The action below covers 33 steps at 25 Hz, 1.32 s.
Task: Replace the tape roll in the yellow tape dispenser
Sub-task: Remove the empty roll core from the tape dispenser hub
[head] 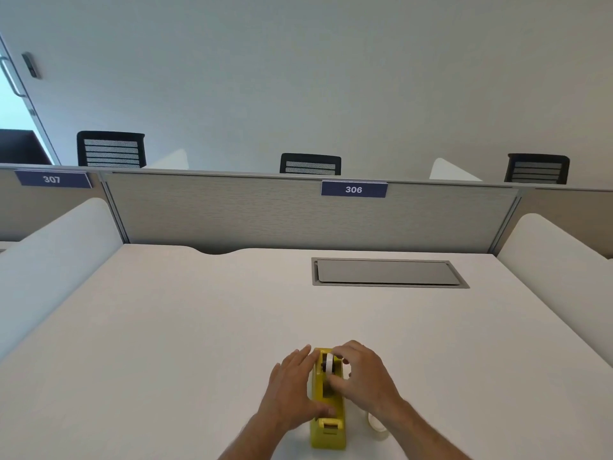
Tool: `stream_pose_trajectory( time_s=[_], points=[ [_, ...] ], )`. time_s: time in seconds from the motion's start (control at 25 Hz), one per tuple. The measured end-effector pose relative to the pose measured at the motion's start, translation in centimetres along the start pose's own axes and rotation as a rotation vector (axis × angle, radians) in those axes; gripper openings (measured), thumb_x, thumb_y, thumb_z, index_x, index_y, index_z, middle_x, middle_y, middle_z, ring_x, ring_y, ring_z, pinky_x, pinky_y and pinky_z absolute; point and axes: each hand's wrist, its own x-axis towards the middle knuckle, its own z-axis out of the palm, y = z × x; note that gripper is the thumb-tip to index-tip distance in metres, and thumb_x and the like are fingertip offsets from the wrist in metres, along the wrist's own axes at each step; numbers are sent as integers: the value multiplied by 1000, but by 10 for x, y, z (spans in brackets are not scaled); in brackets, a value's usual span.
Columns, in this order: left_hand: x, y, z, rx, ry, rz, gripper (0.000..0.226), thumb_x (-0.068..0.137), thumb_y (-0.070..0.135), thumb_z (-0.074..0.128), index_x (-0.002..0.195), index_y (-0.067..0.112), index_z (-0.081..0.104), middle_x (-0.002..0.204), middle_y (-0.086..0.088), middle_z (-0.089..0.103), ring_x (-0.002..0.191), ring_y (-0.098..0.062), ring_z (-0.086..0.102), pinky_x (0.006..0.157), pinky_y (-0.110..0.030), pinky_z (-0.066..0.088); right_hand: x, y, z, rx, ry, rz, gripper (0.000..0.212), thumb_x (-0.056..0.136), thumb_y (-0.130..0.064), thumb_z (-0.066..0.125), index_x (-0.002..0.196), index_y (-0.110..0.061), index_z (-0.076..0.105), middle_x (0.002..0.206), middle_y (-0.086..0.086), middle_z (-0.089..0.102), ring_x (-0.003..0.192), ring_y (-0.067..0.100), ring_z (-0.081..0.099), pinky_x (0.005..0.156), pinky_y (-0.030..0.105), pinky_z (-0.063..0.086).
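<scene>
The right hand (365,376) has its grip closed on the white tape roll (329,362): the fingertips curl over the roll's far upper edge and the thumb pinches its near side, so the roll stands on edge between them, sitting in the open well at the far end of the yellow tape dispenser (326,413). Whether the roll is fully seated on its hub cannot be told, as the fingers cover that part.

The left hand (295,390) lies flat against the dispenser's left wall, fingers straight and pointing toward 12 o'clock, thumb reaching across the top of the yellow body toward 3 o'clock; its grip is open, pressing rather than clasping.

The dispenser lies lengthwise along the 12-to-6 line at the 6 o'clock part of the white counter (166,343), cutter end nearest the person. Just beside it at 3 o'clock from the cutter end, partly hidden under the right forearm, a second pale roll (378,426) rests on the counter; its details are too blurred to make out.

Farther out toward 1 o'clock a grey flap cover (384,272) is set flush in the counter. At 12 o'clock a grey partition (265,214) closes the far edge, carrying a blue label reading 306 (353,189); a like label reading 307 (52,179) sits at 10 o'clock. Three black mesh chair backs (310,164) show above the partition against a plain wall.
</scene>
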Motion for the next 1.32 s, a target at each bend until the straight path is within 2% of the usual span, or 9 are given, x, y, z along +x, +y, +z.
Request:
stream_pose_trajectory(
  time_s=[0.2,0.32,0.4,0.48,0.6,0.68,0.76,0.96,1.32],
  points=[
    [-9,8,2,-245,192,72,89,75,52,75,150,41,28,152,24,36,138,1,32,112,-17,25,1,-4,-7,49,34,42,37,67,-48,71,100,-30,70,92,-14,67,82,6,61,73,21,55],
    [-15,15,0,-389,282,140,72,81,30,79,143,38,44,137,25,52,124,2,50,107,-18,41,1,-8,-11,94,47,63,33,60,-54,72,81,-28,71,75,-12,68,71,6,63,64,22,56],
    [-19,17,-3,-504,328,178,62,81,12,77,131,40,55,120,25,66,109,-2,63,95,-21,52,1,-10,-12,143,47,81,34,56,-57,76,72,-27,69,67,-9,68,66,7,62,56,21,53],
    [-22,19,-5,-607,340,157,59,80,0,72,121,41,64,106,25,72,98,-4,70,84,-19,56,0,-12,-14,191,29,98,39,52,-61,80,70,-28,70,65,-10,69,63,4,63,53,18,50],
    [-27,21,-8,-787,291,93,50,81,1,74,118,34,71,98,16,77,91,-9,74,79,-20,58,-4,-14,-16,366,-33,102,36,56,-56,85,81,-32,75,76,-12,75,73,5,70,64,20,59],
    [-28,23,-11,-886,239,67,44,81,3,77,113,33,74,99,6,78,91,-16,75,81,-28,60,-6,-13,-18,590,-98,123,25,69,-35,86,92,-30,77,86,-5,78,82,14,74,75,36,64],
    [-29,23,-15,-944,187,49,44,77,0,79,110,30,76,99,-1,78,93,-22,75,84,-36,61,-8,-10,-21,725,-134,162,22,78,-14,82,98,-23,78,92,6,79,88,24,75,78,47,63],
    [-30,21,-19,-900,80,55,59,77,-13,69,120,28,71,108,3,77,98,-21,74,89,-38,59,-12,-10,-20,765,-137,174,21,83,-6,78,96,-23,79,91,5,79,85,24,75,65,31,60],
    [-30,23,-21,-831,78,46,50,78,-6,73,108,35,76,102,7,78,94,-17,74,89,-37,60,-20,-13,-13,637,-52,141,20,81,-11,80,84,-31,79,80,-2,78,74,15,72,63,27,60]
  ],
)
